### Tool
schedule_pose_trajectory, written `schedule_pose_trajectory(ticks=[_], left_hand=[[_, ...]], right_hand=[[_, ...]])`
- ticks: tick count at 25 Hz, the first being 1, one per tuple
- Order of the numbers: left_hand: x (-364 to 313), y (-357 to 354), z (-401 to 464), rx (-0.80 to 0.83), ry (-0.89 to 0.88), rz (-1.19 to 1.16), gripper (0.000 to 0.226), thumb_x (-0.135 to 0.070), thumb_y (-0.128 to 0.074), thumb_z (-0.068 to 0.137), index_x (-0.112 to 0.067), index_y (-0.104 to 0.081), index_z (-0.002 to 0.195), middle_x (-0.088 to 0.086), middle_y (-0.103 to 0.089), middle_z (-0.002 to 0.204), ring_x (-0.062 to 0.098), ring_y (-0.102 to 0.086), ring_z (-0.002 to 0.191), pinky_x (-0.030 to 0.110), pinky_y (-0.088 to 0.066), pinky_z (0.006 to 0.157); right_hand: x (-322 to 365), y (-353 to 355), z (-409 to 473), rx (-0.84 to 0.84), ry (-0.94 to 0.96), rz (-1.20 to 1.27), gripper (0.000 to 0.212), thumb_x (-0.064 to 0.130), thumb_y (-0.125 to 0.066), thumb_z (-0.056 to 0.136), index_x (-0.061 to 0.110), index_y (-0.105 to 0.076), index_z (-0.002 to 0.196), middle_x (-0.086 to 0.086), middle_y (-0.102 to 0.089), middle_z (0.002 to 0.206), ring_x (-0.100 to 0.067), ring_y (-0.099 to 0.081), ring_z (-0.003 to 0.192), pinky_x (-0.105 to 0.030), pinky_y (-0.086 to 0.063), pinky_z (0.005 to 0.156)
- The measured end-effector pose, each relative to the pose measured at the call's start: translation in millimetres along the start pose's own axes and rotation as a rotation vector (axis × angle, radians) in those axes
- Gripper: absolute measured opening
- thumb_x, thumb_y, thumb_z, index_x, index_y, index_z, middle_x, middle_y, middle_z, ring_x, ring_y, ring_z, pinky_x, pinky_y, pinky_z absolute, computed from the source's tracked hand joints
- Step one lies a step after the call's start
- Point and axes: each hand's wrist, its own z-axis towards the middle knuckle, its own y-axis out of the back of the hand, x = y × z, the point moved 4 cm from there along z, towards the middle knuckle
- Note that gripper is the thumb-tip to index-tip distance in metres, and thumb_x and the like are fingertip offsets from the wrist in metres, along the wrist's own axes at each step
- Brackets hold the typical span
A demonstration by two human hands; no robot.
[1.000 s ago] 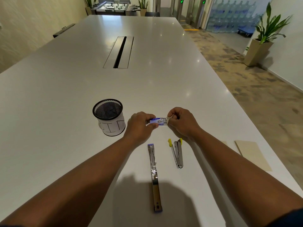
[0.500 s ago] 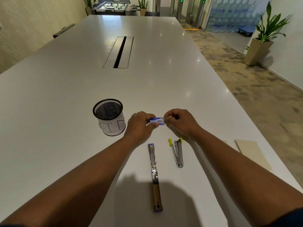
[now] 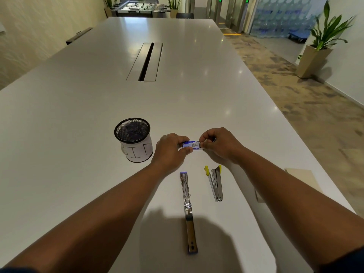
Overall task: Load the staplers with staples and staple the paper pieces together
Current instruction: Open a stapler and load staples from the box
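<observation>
A: Head view. Staple box (image 3: 191, 145) held above the table (image 3: 78, 115). Left hand (image 3: 171, 151) pinches its left end, right hand (image 3: 217, 142) pinches the right end.

B: Staplers?

A: Long stapler (image 3: 188, 211) lies swung open near the front edge; small yellow-tipped stapler (image 3: 215, 183) just beside it, also open. Paper pieces (image 3: 301, 176) at right.

B: Step?

A: Judged: opening the box. Next calls for drawing out one staple strip, seating it in an open channel.

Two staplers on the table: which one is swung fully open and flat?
The long stapler with blue ends, lying straight out below the left hand. The smaller yellow-tipped stapler to its right is only parted into a narrow V.
</observation>
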Motion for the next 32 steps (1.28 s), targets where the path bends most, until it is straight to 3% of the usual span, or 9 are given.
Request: schedule_pose_trajectory(ticks=[4,10,14,17,21,23,27,32], left_hand=[[-0.8,-0.5,0.2,-0.006,-0.003,0.011,0.036,-0.038,-0.073,0.087,-0.026,-0.073,0.12,0.001,-0.068,0.102,0.021,-0.059,0.094,0.046,-0.051,0.085],[1.0,-1.7,0.8,-0.01,0.001,0.01,0.039,-0.039,-0.073,0.088,-0.025,-0.071,0.124,0.0,-0.069,0.106,0.015,-0.057,0.093,0.041,-0.052,0.085],[1.7,-1.3,0.9,-0.006,-0.002,0.004,0.039,-0.038,-0.073,0.088,-0.024,-0.071,0.124,0.001,-0.068,0.107,0.017,-0.058,0.096,0.042,-0.052,0.087],[1.3,-0.7,0.6,-0.014,-0.014,0.019,0.038,-0.038,-0.073,0.088,-0.025,-0.072,0.123,0.001,-0.069,0.107,0.016,-0.055,0.094,0.04,-0.05,0.086],[-1.3,0.6,-0.7,-0.03,-0.023,0.001,0.036,-0.037,-0.075,0.086,-0.024,-0.074,0.12,0.001,-0.069,0.103,0.016,-0.055,0.091,0.039,-0.049,0.083],[-1.6,1.2,-1.0,-0.036,-0.027,-0.004,0.036,-0.037,-0.075,0.086,-0.024,-0.074,0.119,0.001,-0.069,0.103,0.015,-0.054,0.089,0.036,-0.048,0.081],[-2.1,1.6,-1.3,-0.041,-0.034,0.004,0.035,-0.037,-0.075,0.086,-0.024,-0.075,0.118,0.002,-0.07,0.102,0.015,-0.053,0.088,0.037,-0.047,0.081],[-1.5,1.0,-1.3,-0.037,-0.032,0.005,0.032,-0.037,-0.074,0.086,-0.026,-0.075,0.116,-0.004,-0.066,0.095,0.019,-0.058,0.091,0.042,-0.051,0.082]], right_hand=[[6.9,-0.8,2.3,0.04,-0.015,0.002,0.007,0.016,-0.073,0.089,0.018,-0.074,0.082,0.001,-0.068,0.073,-0.013,-0.056,0.068,-0.033,-0.048,0.066],[12.0,0.8,2.3,0.086,-0.049,0.027,0.012,0.008,-0.065,0.093,0.007,-0.073,0.084,-0.005,-0.072,0.079,-0.015,-0.061,0.072,-0.035,-0.051,0.07],[12.1,7.6,-0.9,0.117,-0.103,0.183,0.021,0.002,-0.057,0.093,0.01,-0.071,0.081,-0.003,-0.071,0.079,-0.014,-0.059,0.07,-0.026,-0.048,0.063],[11.8,11.2,-7.5,0.242,-0.126,0.313,0.026,-0.001,-0.056,0.093,0.015,-0.071,0.078,0.0,-0.069,0.076,-0.01,-0.055,0.064,-0.02,-0.044,0.056],[18.0,4.2,-16.5,0.443,-0.068,0.172,0.024,-0.001,-0.061,0.092,0.016,-0.073,0.079,-0.008,-0.077,0.09,-0.018,-0.066,0.081,-0.032,-0.053,0.075],[20.5,0.5,-17.8,0.401,-0.051,0.121,0.025,-0.004,-0.061,0.09,0.014,-0.073,0.077,-0.01,-0.077,0.09,-0.016,-0.067,0.077,-0.032,-0.053,0.074],[24.1,-6.6,-20.2,0.275,0.038,-0.02,0.023,-0.001,-0.067,0.086,0.015,-0.075,0.072,0.006,-0.074,0.07,-0.004,-0.064,0.065,-0.03,-0.051,0.071],[7.8,1.1,-18.2,0.095,-0.015,0.213,0.012,0.004,-0.059,0.093,0.01,-0.07,0.09,-0.008,-0.07,0.089,-0.018,-0.06,0.082,-0.036,-0.049,0.078]])
